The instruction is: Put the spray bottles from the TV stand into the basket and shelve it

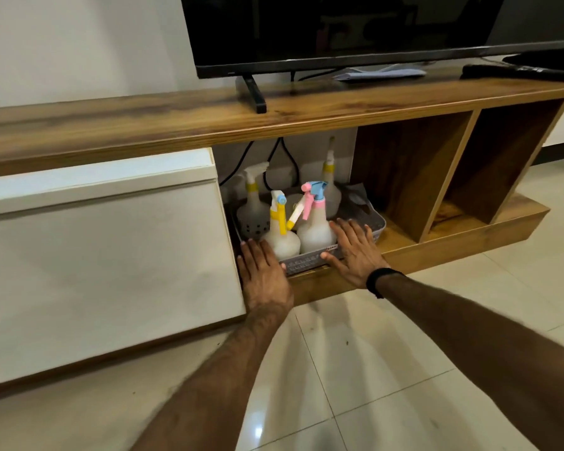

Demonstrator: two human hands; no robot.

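A grey perforated basket [310,260] sits in the open lower compartment of the wooden TV stand [183,115], its front edge at the shelf lip. Several white spray bottles stand upright in it: one with a yellow trigger [279,229], one with a pink and blue trigger [315,222], and two more behind [253,203] [331,187]. My left hand [262,271] lies flat against the basket's front left corner. My right hand [355,252] presses flat on the front right rim, fingers spread, thumb along the basket's front.
A white cabinet door [105,255] borders the compartment on the left. Two open wooden cubbies [414,177] lie to the right. A TV [339,27] stands on top, with a remote [518,73] and papers [378,74]. Black cables [287,161] hang behind the bottles. Tiled floor [372,369] lies below.
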